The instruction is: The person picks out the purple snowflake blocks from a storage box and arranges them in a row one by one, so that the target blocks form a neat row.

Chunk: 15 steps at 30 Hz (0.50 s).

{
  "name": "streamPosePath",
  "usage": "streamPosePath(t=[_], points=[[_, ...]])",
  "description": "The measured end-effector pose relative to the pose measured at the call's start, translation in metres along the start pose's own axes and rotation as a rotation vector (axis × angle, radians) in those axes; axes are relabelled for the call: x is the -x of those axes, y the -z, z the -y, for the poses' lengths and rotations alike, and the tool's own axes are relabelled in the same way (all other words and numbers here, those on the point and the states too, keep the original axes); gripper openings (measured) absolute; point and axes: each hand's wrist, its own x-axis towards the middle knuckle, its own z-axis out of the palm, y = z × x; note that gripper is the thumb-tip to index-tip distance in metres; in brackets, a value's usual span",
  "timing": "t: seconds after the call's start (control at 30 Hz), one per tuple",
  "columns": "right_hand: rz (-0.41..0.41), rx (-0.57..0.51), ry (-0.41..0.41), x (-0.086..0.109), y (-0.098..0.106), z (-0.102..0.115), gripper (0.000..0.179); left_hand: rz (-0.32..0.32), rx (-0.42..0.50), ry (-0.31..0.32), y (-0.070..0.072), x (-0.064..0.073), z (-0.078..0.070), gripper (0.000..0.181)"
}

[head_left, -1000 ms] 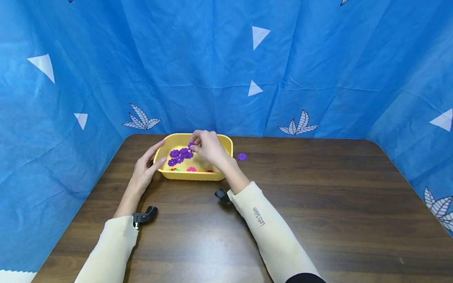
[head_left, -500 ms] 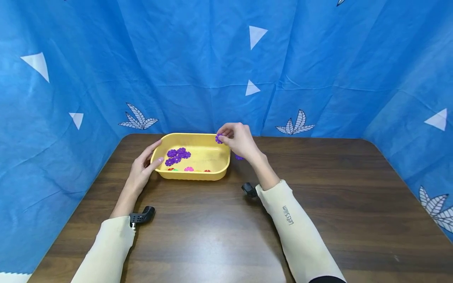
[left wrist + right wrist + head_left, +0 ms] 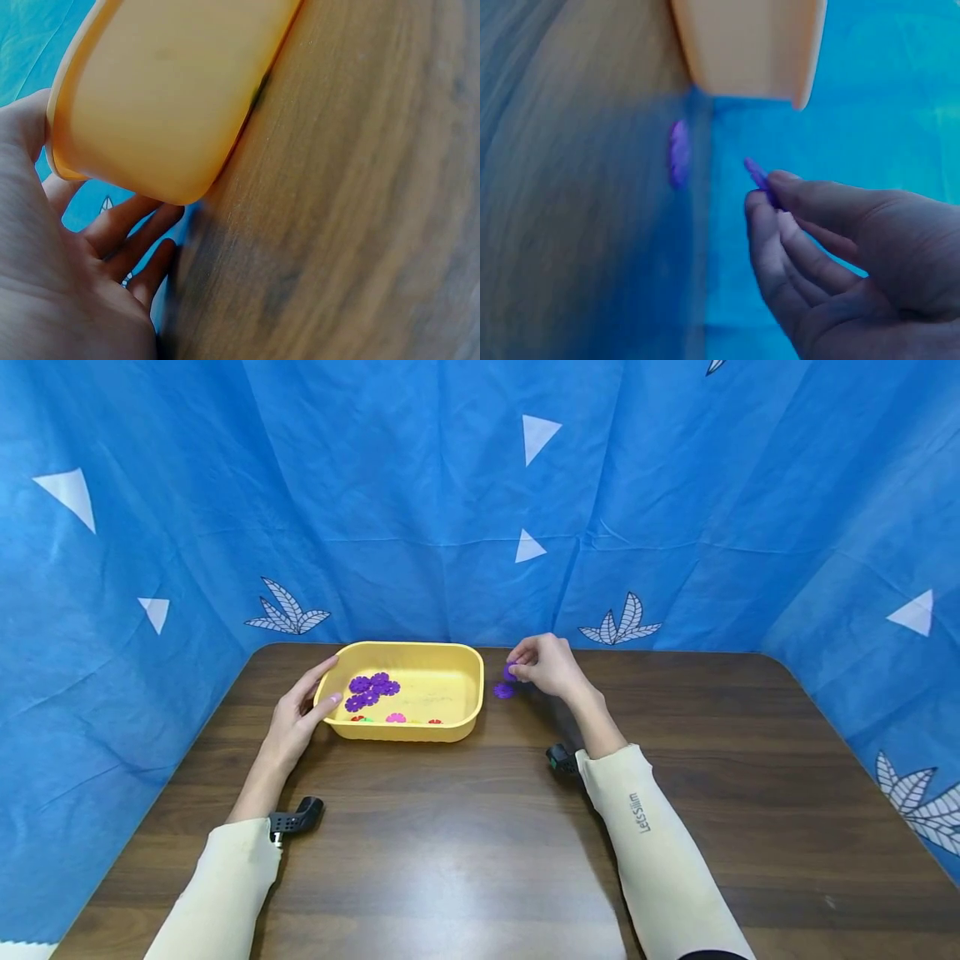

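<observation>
Right grip (image 3: 553, 666): pinching 1 purple disc (image 3: 510, 673) over bench (image 3: 712, 760) | left grip (image 3: 293, 717): holding yellow tub (image 3: 401, 734) | flat disc (image 3: 503, 691): on bench beside tub

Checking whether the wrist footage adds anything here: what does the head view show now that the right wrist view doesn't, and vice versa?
Head view only: the left hand on the left end of the yellow tub, plus the purple flower-shaped discs and pink disc inside.

Right wrist view only: the tub's right end from outside, and a clear gap between the held disc and the loose disc, both nearly edge-on.

Both: the right hand pinching one disc, another on the wooden table, the tub, the blue curtain.
</observation>
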Motion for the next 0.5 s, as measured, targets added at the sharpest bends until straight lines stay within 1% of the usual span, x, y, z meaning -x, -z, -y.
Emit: streamPosePath(t=[0.2,0.33,0.5], points=[[0.092,0.057,-0.071,-0.001,0.000,-0.021,0.006,-0.003,-0.015,0.013,0.001,-0.001,-0.001,0.060],[0.098,0.075,-0.092,0.000,0.001,-0.025,0.005,-0.006,-0.031,0.012,0.001,-0.002,0.000,0.059],[0.116,0.088,-0.115,0.001,0.001,-0.025,0.006,0.000,-0.030,0.022,0.000,-0.001,0.001,0.060]])
